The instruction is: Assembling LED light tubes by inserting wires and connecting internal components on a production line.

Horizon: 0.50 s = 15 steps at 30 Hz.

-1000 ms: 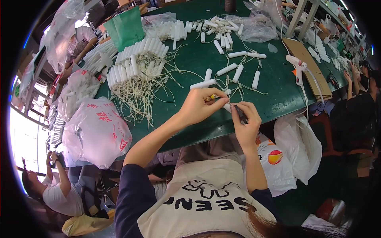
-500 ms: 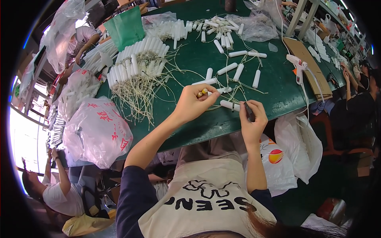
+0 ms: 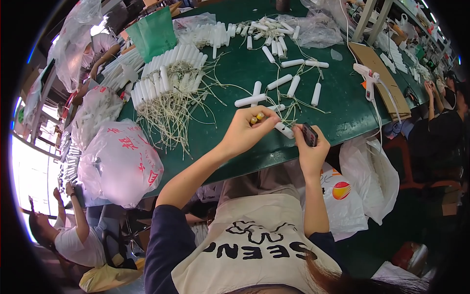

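Head view: a long green table (image 3: 235, 78) runs through a crowded workroom, with more benches and shelves along the right and bright windows at the far left. White tubes (image 3: 166, 73) lie in rows at its left part beside a green paper bag (image 3: 155, 30), with a tangle of pale strings (image 3: 169, 110) spilling from them; loose tubes are scattered across the middle. Clear plastic bags (image 3: 313, 27) sit at the far end, a glue gun (image 3: 368, 78) and a sheet of cardboard (image 3: 379, 78) lie to the right. A full white sack (image 3: 120, 164) hangs at the near left edge, another bag (image 3: 367, 181) at the right. Other people sit at lower left and far right.

The left hand (image 3: 243, 133) pinches two small yellowish caps (image 3: 257, 118) between the fingertips, above the table's near edge. The right hand (image 3: 309, 149) is closed around a small dark tool (image 3: 309, 134), just beside a white tube (image 3: 284, 130) lying between the hands.
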{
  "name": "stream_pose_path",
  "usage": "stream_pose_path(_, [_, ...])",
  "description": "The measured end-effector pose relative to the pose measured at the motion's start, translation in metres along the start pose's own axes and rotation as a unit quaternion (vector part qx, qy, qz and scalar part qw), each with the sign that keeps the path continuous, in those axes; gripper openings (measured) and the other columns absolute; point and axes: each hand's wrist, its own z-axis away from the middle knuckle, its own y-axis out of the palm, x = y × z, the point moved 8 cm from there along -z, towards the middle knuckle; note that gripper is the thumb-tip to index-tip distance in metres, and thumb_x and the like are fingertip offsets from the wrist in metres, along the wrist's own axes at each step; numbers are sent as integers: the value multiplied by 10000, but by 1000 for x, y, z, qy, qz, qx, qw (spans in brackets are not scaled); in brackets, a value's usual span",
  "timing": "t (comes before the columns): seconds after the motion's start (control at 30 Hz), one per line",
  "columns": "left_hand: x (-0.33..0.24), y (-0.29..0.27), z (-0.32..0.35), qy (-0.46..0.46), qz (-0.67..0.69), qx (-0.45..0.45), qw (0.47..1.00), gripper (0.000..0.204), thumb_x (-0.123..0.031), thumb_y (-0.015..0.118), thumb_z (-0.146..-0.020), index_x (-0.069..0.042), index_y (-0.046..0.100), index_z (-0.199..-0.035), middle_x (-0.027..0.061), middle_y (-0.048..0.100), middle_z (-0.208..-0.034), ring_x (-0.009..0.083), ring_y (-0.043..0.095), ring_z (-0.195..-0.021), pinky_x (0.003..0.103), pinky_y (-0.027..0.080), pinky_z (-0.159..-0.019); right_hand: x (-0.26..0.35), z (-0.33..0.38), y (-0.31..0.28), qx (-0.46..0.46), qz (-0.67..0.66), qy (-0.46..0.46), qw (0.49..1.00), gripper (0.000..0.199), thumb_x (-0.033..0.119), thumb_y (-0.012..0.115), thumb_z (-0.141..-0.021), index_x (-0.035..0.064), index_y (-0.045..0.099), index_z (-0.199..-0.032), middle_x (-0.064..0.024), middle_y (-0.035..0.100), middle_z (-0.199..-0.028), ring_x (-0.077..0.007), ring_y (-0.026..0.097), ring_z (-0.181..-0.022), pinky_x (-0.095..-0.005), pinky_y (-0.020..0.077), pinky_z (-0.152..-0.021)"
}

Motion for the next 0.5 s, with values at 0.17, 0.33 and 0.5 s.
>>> stream_pose_path(0.17, [-10, 16, 5, 37, -72, 40, 996, 120, -113, 633, -821, 6, 629, -831, -73, 427, -594, 1, 324, -539, 198, 245, -472, -4, 0, -2, -4, -17, 44, 999, 88, 64, 678, -803, -3, 630, -774, 31, 548, -633, -20, 471, -541, -177, 370, -487])
stream_pose_path(0.33, [-11, 19, 8, 110, -173, 59, 977, 135, -117, 653, -750, 12, 610, -756, -34, 410, -525, 29, 335, -502, 220, 260, -452, -13, -1, -10, -22, -42, 96, 994, 87, 60, 675, -800, -7, 629, -770, 18, 570, -646, -35, 494, -540, -183, 385, -492])
stream_pose_path(0.5, [2, 7, 3, 56, -209, 8, 976, 146, -122, 655, -752, 16, 609, -740, -19, 399, -506, 43, 331, -484, 229, 265, -445, -27, 0, -7, 25, -150, 148, 977, 107, 92, 667, -823, -2, 615, -824, -10, 579, -680, -71, 502, -541, -209, 398, -520])
